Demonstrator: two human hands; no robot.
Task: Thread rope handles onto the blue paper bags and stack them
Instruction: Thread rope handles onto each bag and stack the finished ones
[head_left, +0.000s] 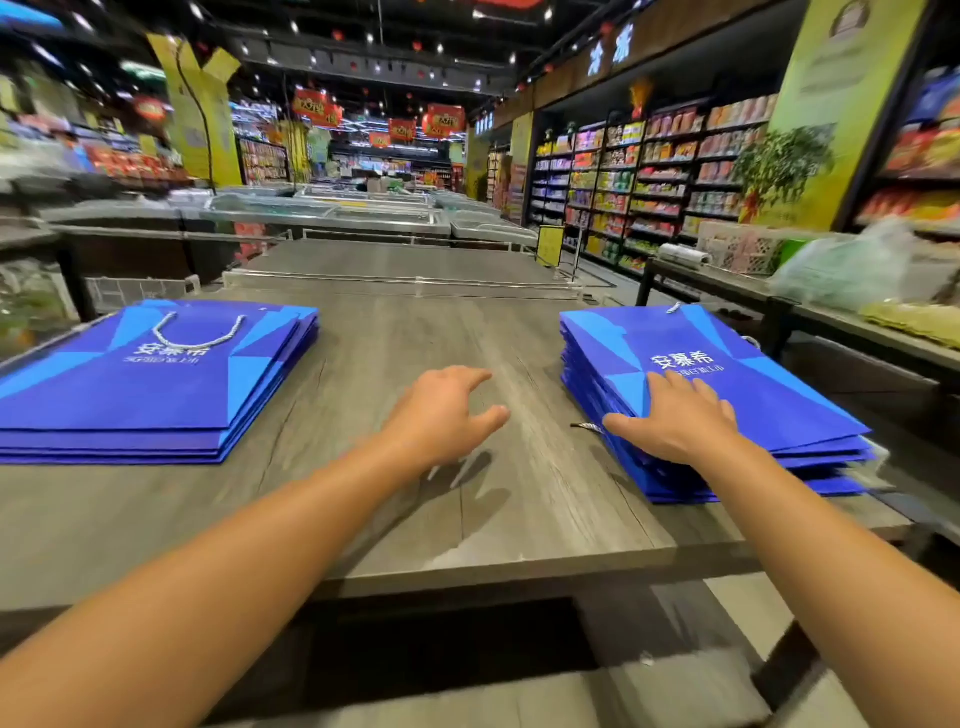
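Supermarket aisle, grey wooden surface. Thick unthreaded stack at right, thinner finished stack at left, topmost roped; most left. Right hand flat on unthreaded stack; left hand open, empty. Loose rope handle beside.

You're working on a matt grey table with a rough wood grain. The blue bags at right and the stack at left look like smooth paper with a slight sheen. At upper left, a white twisted rope handle lies on it.

Right hand rests flat on the right bag stack; left hand hovers over the table.
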